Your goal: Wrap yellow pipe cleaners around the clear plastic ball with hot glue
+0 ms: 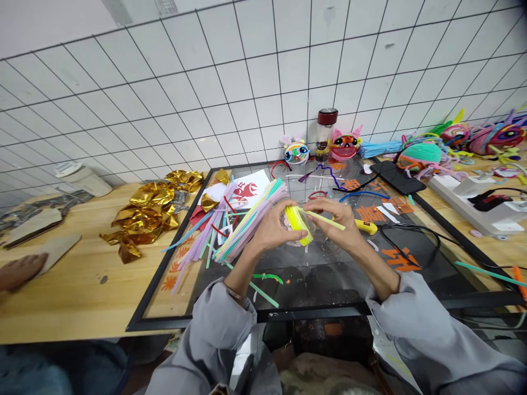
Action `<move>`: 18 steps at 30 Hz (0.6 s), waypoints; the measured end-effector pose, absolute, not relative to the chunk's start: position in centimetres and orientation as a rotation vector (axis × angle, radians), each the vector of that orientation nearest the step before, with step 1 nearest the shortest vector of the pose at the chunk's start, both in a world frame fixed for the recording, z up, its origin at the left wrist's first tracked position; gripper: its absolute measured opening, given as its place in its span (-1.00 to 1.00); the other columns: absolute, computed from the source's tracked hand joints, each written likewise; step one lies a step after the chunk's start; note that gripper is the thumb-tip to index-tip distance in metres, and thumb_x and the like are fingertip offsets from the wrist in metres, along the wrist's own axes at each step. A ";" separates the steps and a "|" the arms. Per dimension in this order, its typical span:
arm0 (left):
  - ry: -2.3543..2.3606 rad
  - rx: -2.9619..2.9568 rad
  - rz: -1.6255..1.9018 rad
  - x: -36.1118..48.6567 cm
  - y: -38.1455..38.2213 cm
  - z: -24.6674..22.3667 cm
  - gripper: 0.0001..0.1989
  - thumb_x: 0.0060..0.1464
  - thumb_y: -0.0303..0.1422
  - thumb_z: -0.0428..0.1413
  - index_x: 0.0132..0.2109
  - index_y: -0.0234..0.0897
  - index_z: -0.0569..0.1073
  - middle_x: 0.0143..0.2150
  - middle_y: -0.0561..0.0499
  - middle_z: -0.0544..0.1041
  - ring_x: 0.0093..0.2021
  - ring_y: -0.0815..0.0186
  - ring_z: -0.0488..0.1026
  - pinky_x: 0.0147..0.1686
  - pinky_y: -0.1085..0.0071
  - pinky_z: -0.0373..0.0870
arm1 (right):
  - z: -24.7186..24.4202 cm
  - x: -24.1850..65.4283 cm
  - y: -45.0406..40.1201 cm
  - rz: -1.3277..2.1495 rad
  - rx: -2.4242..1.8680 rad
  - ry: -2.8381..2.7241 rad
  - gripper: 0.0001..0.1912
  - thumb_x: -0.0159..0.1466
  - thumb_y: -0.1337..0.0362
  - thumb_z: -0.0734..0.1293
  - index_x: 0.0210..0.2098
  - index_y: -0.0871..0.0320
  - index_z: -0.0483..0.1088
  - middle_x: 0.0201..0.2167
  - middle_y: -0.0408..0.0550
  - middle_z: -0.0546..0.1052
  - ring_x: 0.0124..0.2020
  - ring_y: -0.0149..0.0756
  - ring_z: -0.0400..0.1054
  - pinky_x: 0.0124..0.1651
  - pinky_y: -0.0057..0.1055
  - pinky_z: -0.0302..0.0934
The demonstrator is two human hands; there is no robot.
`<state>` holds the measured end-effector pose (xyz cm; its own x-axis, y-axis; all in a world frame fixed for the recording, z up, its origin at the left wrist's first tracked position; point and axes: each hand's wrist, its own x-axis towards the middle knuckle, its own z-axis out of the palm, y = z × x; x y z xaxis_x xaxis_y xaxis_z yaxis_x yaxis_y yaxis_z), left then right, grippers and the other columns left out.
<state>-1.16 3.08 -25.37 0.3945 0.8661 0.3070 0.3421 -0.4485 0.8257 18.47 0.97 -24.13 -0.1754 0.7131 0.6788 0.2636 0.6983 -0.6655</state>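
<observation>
Our left hand clamps a yellow-wrapped piece; our right hand pinches a pale yellow strip beside it.

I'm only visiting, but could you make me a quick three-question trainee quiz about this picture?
1. Multiple choice: which hand pinches the pale yellow strip angled away from the bright yellow bundle?
A) left
B) right
2. True or false: the crumpled gold foil lies to the left of the black-framed board.
3. What colour is the lid of the jar near the tiled wall?

Key: 1. B, the right hand; 2. True; 3. Dark red.
</observation>
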 end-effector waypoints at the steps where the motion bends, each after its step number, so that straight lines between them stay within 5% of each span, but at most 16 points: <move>1: 1.038 1.976 0.980 -1.2 3.0 -25.3 -0.32 -0.23 -0.22 0.38 0.07 -0.27 0.38 0.10 -0.12 0.49 0.09 0.10 0.45 0.10 0.22 0.36 | -24.1 18.5 0.9 0.492 -0.783 -1.759 -0.83 0.29 0.17 0.37 -0.26 0.08 0.58 -0.28 -0.02 0.66 -0.21 -0.21 0.53 -0.10 -0.25 0.39; 18: 1.027 1.861 0.944 -1.0 2.9 -24.8 -0.31 -0.27 -0.22 0.38 0.05 -0.27 0.38 -0.01 -0.07 0.47 -0.02 0.16 0.43 0.02 0.27 0.36 | -24.5 18.8 1.4 0.469 -0.795 -1.821 -0.80 0.31 0.23 0.30 -0.19 0.09 0.57 -0.26 -0.01 0.66 -0.22 -0.23 0.53 -0.14 -0.28 0.39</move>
